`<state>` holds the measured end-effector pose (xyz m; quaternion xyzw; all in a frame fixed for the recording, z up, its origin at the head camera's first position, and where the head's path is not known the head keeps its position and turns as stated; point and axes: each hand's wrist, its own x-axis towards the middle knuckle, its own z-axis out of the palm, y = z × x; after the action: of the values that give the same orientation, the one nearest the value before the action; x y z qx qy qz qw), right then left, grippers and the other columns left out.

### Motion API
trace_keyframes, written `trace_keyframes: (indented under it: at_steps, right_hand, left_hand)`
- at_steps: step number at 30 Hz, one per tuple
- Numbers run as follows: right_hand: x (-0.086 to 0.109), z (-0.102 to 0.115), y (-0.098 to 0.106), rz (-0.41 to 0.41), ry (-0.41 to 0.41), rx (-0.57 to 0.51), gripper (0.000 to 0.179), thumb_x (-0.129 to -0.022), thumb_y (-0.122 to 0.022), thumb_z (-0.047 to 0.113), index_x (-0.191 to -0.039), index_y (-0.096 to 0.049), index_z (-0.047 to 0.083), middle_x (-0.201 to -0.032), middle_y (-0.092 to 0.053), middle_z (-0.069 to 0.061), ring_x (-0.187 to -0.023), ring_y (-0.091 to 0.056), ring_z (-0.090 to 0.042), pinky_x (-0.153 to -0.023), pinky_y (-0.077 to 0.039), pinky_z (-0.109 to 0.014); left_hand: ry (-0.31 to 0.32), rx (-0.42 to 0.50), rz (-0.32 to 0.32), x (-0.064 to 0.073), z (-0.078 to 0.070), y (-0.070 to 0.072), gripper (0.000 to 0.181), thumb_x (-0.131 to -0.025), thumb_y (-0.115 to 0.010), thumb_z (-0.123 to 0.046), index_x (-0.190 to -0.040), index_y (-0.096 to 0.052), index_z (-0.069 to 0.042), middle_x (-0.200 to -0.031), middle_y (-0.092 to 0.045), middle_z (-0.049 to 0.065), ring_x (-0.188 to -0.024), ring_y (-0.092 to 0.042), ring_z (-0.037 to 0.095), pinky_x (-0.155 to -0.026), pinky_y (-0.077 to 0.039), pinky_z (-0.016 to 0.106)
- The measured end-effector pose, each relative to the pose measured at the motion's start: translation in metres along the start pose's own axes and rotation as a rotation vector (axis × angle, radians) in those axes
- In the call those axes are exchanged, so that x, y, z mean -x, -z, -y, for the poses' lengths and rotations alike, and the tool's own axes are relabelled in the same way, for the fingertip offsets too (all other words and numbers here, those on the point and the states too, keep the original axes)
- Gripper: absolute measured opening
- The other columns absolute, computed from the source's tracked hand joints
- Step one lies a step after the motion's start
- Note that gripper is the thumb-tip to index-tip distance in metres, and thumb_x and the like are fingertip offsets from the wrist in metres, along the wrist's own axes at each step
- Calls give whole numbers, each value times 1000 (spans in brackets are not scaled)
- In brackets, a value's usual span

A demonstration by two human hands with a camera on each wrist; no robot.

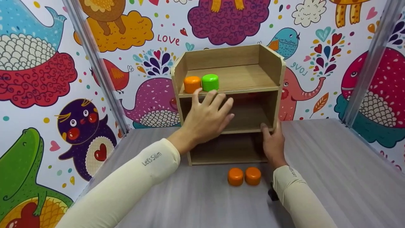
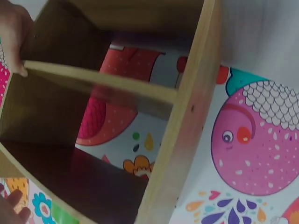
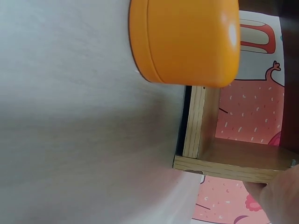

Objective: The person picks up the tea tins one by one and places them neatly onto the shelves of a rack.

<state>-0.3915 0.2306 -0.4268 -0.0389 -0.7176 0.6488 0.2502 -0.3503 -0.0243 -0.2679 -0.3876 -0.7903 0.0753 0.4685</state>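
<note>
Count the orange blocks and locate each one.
3: one orange block on the top shelf, beside the green block; a second and a third side by side on the table in front. The left hand may hide others.

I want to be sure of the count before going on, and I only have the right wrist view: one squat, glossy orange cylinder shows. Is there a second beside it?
Observer: Yes, a left orange cylinder and a right orange cylinder stand side by side on the flat grey table.
Operator: Anything up top?
Observer: A glossy green cylinder stands on the light wooden shelf unit, next to another orange cylinder.
Operator: Is anything near the green one?
Observer: The person's left hand, holding nothing; I cannot tell whether it touches.
</note>
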Motion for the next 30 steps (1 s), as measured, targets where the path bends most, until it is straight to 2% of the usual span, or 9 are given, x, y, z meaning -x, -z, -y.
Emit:
trace_keyframes:
  at_steps: [5, 9, 11, 16, 19, 24, 30]
  right_hand:
    - [1, 7, 2, 15, -27, -16, 69, -104, -56, 41, -159, -15, 49, -164, -30, 4, -146, -38, -26, -123, -27, -53]
    - [7, 17, 2, 22, -38, -8, 69, -105, -55, 38, -161, -14, 44, -165, -30, 2, -147, -36, -27, -124, -26, -52]
    - [10, 22, 2, 26, -43, -9, 69, -105, -55, 37, -161, -14, 42, -164, -30, 1, -147, -37, -27, -124, -26, -51]
    - [5, 6, 1, 15, -8, -6, 68, -104, -55, 45, -160, -16, 47, -162, -34, 2, -145, -39, -26, -124, -26, -51]
    - [1, -2, 0, 2, 22, 5, 69, -103, -55, 47, -160, -17, 44, -161, -36, 2, -143, -40, -26, -124, -27, -51]
    - [1, -3, -1, -23, 53, 34, 70, -103, -56, 47, -162, -20, 38, -160, -38, 0, -142, -42, -25, -125, -26, -49]
    - [2, -3, -1, -17, 41, 9, 68, -103, -56, 47, -160, -19, 45, -162, -34, 4, -144, -40, -24, -125, -26, -49]
  left_hand:
    - [-34, 26, 15, 13, -16, -11, 40, -107, -44, -44, -133, -59, -18, -127, -62, 6, -125, -52, 27, -109, -33, 64]
    - [-98, 4, 76, 32, -31, -26, 42, -108, -39, -47, -132, -59, -20, -126, -63, 3, -124, -53, 26, -108, -35, 64]
    - [-147, 0, 133, 44, -39, -36, 42, -108, -37, -49, -132, -58, -22, -126, -63, 2, -124, -55, 26, -107, -37, 64]
    - [-216, 26, 351, 71, -67, -55, 44, -107, -37, -53, -137, -55, -26, -128, -62, 0, -125, -55, 25, -106, -40, 66]
    - [-226, 46, 435, 82, -84, -62, 46, -107, -37, -55, -140, -54, -28, -128, -61, -1, -125, -55, 24, -106, -42, 65]
    - [-239, 54, 515, 95, -103, -72, 52, -106, -35, -60, -145, -52, -31, -129, -61, -1, -123, -56, 24, -105, -44, 63]
    - [-176, 117, 654, 107, -114, -85, 53, -106, -34, -60, -150, -46, -32, -134, -58, 3, -126, -56, 26, -107, -42, 64]
